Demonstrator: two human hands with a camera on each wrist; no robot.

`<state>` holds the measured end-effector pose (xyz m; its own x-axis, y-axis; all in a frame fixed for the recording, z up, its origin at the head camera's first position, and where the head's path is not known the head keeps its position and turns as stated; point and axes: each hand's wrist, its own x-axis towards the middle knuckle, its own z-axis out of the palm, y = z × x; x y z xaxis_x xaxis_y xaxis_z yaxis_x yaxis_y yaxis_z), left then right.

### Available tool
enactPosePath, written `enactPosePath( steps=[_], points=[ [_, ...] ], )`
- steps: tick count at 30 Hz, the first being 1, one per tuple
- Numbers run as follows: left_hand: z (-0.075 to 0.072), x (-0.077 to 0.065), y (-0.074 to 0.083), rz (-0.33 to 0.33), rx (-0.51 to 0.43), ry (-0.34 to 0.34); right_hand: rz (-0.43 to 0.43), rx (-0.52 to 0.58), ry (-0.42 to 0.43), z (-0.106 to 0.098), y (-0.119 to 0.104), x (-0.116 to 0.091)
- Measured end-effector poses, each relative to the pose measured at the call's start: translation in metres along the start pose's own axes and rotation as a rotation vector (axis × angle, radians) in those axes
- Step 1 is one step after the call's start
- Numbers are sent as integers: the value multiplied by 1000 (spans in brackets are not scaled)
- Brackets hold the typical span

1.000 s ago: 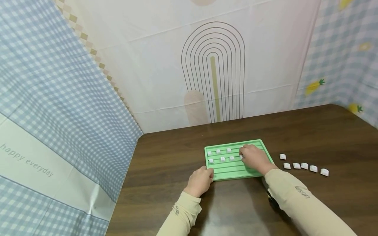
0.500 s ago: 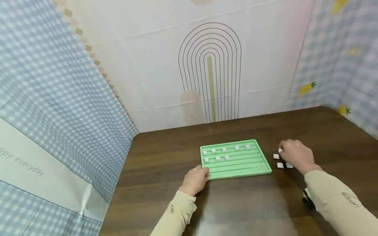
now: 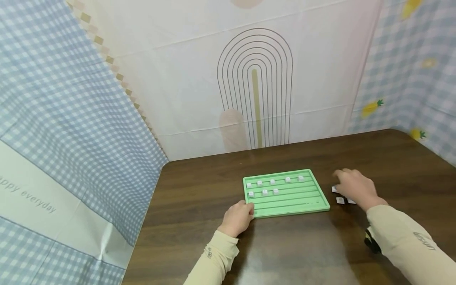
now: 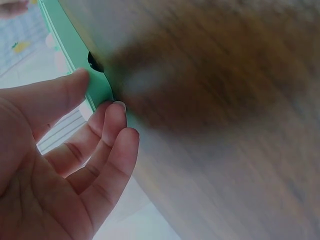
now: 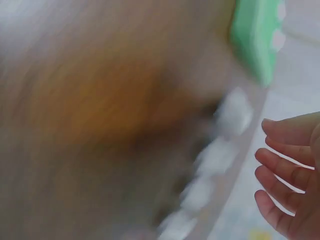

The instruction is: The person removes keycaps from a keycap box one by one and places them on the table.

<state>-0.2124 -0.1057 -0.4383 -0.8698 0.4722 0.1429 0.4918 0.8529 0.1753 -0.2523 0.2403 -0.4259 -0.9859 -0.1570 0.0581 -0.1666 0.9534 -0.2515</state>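
A light green tray [image 3: 285,204] with long ridges lies on the table, bearing two rows of small white keycaps [image 3: 272,182]. My left hand [image 3: 236,217] pinches its near left corner; in the left wrist view the thumb is on one face and fingertips on the edge. Right of the tray, my right hand [image 3: 356,188] hovers over loose white keycaps [image 3: 340,200], partly covering them. The right wrist view shows the right hand [image 5: 292,175] with loosely bent fingers, nothing visible between them. There, the loose keycaps [image 5: 217,156] form a blurred line.
The dark wooden table [image 3: 199,198] has its far edge against a white cloth wall [image 3: 185,79] with printed arches. Blue checked curtains [image 3: 82,130] hang on the left and right sides.
My right hand has moved right from above the tray to the loose keycaps. A white keycap seen at its fingertips half a second ago no longer shows there. The left hand stays at the corner.
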Motion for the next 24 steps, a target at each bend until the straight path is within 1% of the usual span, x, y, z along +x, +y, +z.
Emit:
enactPosePath(
  steps=[3,5,8,11,14,16,19,24],
  points=[
    [-1,0,0,2,-2,1,-67,8,36,1,-32,11],
    [-1,0,1,5,-3,1,-100,18,37,5,-53,19],
    [-1,1,4,7,5,-1,-128,39,12,17,-80,28],
    [1,3,6,8,10,-5,-159,41,0,33,-100,34],
    [3,5,8,13,7,-7,-187,18,9,46,-113,37],
    [4,5,8,19,10,-2,-194,-4,22,51,-119,38],
    [5,5,7,19,9,9,-199,-33,42,53,-125,39],
    [4,5,4,15,14,18,-200,-49,52,50,-131,39]
  ],
)
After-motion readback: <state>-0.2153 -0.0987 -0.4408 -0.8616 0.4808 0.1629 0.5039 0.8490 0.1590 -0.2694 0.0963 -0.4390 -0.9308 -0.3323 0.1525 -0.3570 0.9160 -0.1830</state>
